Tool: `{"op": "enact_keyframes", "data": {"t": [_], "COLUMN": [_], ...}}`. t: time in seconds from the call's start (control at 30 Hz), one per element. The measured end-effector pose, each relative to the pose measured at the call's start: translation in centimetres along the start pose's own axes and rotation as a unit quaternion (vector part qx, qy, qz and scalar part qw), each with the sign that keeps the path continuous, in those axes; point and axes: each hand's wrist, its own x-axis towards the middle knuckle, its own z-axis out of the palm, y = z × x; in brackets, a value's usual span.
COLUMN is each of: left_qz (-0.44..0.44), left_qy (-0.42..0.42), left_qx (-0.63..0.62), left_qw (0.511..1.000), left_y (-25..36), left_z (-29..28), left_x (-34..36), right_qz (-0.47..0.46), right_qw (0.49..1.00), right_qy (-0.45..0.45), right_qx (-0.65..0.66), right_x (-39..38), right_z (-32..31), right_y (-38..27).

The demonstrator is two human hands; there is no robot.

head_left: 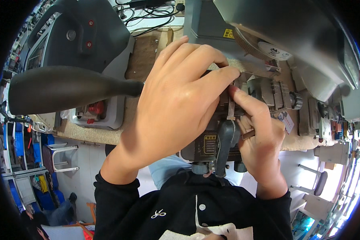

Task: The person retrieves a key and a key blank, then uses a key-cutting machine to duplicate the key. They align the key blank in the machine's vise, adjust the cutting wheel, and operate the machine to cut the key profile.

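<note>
Over the middle of a grey bench machine (202,148), my left hand (184,92) reaches with bent fingers. Its index fingertip is at a metal clamp area, and its thumb is hidden. My right hand (262,136) is curled, its index fingertip pressing near the top of a narrow metal strip (231,109). That strip runs down to a long black plastic grip (226,138), which lies beside my right fingers. Both fingertips meet close together, and any small piece between them is hidden. A brown band (248,135) crosses one right finger.
Metal jaws (272,94) with a black knob (295,100) sit right of my hands. A round toothed wheel or brush (248,42) is behind, under a grey housing (284,24). At left stands another grey machine (88,36), with a thick black lever (72,90) stretching toward my left wrist.
</note>
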Motion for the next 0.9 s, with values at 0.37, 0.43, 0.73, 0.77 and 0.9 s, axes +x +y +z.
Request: {"op": "enact_keyframes", "data": {"t": [0.37,0.43,0.73,0.77,0.9], "left_qz": [-0.045,-0.016,-0.076,-0.092,-0.129], "left_qy": [-0.002,-0.009,-0.018,-0.028,-0.035], "left_qx": [-0.093,-0.076,-0.077,-0.078,-0.071], "left_qw": [0.995,0.997,0.994,0.992,0.989], "left_y": [-0.6,-0.8,-0.2,-0.1,0.3], "left_z": [-0.8,-0.8,-1.8,-1.9,-2.2], "left_x": [-0.8,-1.0,-2.8,-3.0,-3.4], "right_qz": [0.072,0.087,0.059,0.059,0.095], "right_qw": [0.995,0.992,0.994,0.994,0.988], "right_qy": [-0.067,-0.068,-0.068,-0.068,-0.079], "right_qx": [0.035,0.065,0.054,0.057,0.088], "right_x": [0.6,0.8,0.8,0.8,0.8], "right_z": [-1.0,-1.1,-1.0,-1.0,-1.3], "right_y": [-0.5,-0.5,-0.4,-0.4,-0.5]}}
